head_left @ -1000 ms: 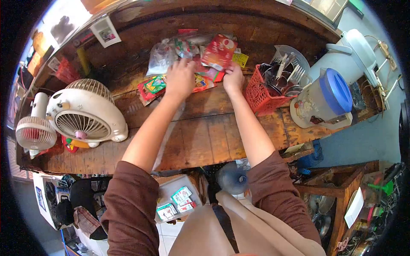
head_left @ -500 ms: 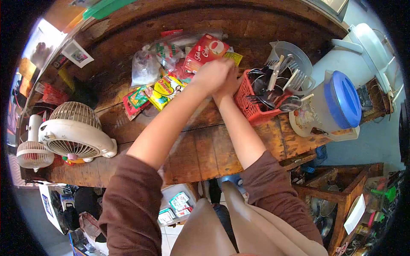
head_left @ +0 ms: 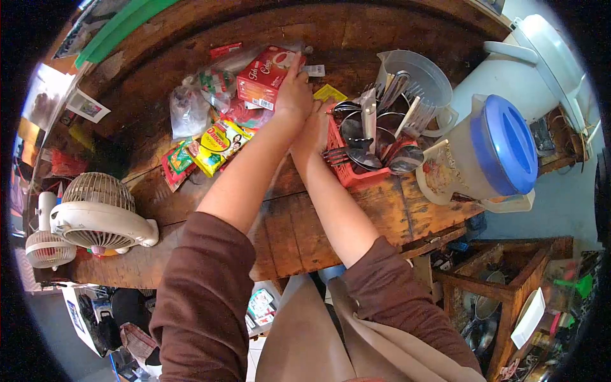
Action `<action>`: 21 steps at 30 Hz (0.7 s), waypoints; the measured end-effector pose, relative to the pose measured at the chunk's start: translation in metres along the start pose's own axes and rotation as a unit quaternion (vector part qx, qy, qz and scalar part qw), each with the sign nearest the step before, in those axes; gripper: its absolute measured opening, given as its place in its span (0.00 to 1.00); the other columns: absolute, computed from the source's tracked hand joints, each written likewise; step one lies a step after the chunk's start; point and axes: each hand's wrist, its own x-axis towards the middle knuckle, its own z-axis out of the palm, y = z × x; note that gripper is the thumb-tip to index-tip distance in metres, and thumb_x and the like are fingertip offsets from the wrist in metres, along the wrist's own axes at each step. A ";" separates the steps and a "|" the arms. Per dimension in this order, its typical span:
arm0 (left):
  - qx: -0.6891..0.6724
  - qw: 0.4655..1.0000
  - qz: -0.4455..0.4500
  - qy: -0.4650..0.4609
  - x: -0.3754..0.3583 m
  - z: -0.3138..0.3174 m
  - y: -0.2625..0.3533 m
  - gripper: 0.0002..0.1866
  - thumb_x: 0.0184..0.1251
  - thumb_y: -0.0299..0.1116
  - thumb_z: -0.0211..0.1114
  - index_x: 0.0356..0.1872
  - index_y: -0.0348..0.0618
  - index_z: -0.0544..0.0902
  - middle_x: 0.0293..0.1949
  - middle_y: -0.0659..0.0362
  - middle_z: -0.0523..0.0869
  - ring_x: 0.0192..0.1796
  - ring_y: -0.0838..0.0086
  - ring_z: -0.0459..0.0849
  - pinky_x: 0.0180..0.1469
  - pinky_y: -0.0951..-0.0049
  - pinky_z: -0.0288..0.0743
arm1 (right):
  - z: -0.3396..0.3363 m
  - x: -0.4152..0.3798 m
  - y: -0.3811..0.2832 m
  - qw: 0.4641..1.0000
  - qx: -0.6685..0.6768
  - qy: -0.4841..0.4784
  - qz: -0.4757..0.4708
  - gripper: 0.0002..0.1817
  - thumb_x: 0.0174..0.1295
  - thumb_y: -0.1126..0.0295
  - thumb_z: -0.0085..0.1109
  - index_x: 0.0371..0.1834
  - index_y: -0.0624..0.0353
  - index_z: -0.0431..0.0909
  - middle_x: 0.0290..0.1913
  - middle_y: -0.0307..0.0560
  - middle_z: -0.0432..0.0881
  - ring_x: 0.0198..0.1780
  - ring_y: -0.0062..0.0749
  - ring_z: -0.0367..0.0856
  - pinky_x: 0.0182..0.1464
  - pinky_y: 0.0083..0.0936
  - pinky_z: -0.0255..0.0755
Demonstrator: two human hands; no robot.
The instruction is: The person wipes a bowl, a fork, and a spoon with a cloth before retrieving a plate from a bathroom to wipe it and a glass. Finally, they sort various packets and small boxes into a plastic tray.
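My left hand [head_left: 294, 95] is at the right side of a red tea box [head_left: 262, 75], with a finger stretched along its edge and the thumb side out of sight. It appears to grip the box. My right hand [head_left: 310, 124] is just below, partly covered by the left wrist; its fingers are mostly hidden near a yellow packet [head_left: 329, 93] and the red cutlery basket [head_left: 359, 177]. Left of the tea box lie a yellow Dancow sachet [head_left: 218, 146], a green and red sachet [head_left: 177, 162] and a knotted clear plastic bag [head_left: 189, 109].
Spoons and forks fill the basket, with a clear plastic jug [head_left: 417, 70] behind it. A blue-lidded pitcher [head_left: 506, 145] and a large pale-blue container [head_left: 519, 76] stand at the right. A white fan [head_left: 105, 219] is near the table's left end.
The view has shifted, moving the tabletop things leftward in the frame. My left hand is now along the tea box's right side, and the box is turned, showing its barcode side.
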 end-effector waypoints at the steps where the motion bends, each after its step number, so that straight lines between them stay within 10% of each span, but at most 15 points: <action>1: -0.008 0.999 -0.007 0.033 -0.006 0.003 -0.002 0.16 0.60 0.43 0.47 0.37 0.50 0.83 0.40 0.69 0.82 0.55 0.75 0.70 0.67 0.48 0.25 | -0.009 -0.002 0.002 0.997 0.067 -0.029 0.020 0.21 0.55 0.60 0.44 0.49 0.59 0.69 0.49 0.50 0.70 0.56 0.44 0.63 0.60 0.37 0.52; 5: -0.075 0.993 -0.040 0.083 -0.037 0.011 -0.011 0.14 0.56 0.38 0.50 0.30 0.47 0.84 0.37 0.63 0.83 0.53 0.73 0.72 0.67 0.47 0.30 | -0.011 -0.013 -0.001 0.906 0.378 -0.133 0.136 0.22 0.55 0.62 0.47 0.49 0.66 0.67 0.55 0.60 0.66 0.61 0.49 0.59 0.63 0.37 0.50; 8: -0.112 0.984 -0.046 0.132 -0.064 0.011 -0.017 0.13 0.54 0.35 0.50 0.27 0.46 0.84 0.35 0.60 0.83 0.52 0.71 0.72 0.67 0.46 0.32 | -0.008 -0.044 -0.015 0.972 0.221 -0.041 0.068 0.22 0.55 0.62 0.49 0.48 0.68 0.66 0.56 0.62 0.64 0.63 0.50 0.57 0.64 0.38 0.50; 13: -0.097 0.967 -0.134 0.193 -0.085 0.028 -0.013 0.20 0.57 0.33 0.48 0.52 0.49 0.72 0.44 0.66 0.78 0.51 0.74 0.69 0.67 0.46 0.35 | -0.035 -0.079 -0.008 0.983 0.170 -0.064 -0.025 0.21 0.56 0.61 0.49 0.49 0.65 0.67 0.52 0.60 0.67 0.57 0.46 0.64 0.59 0.36 0.56; 21: -0.158 0.965 -0.134 0.163 -0.075 0.019 -0.034 0.12 0.56 0.32 0.51 0.39 0.51 0.80 0.34 0.59 0.79 0.44 0.67 0.73 0.66 0.50 0.43 | -0.043 -0.085 -0.007 0.982 0.179 -0.055 -0.021 0.19 0.56 0.65 0.45 0.49 0.64 0.67 0.52 0.58 0.68 0.55 0.44 0.65 0.57 0.36 0.59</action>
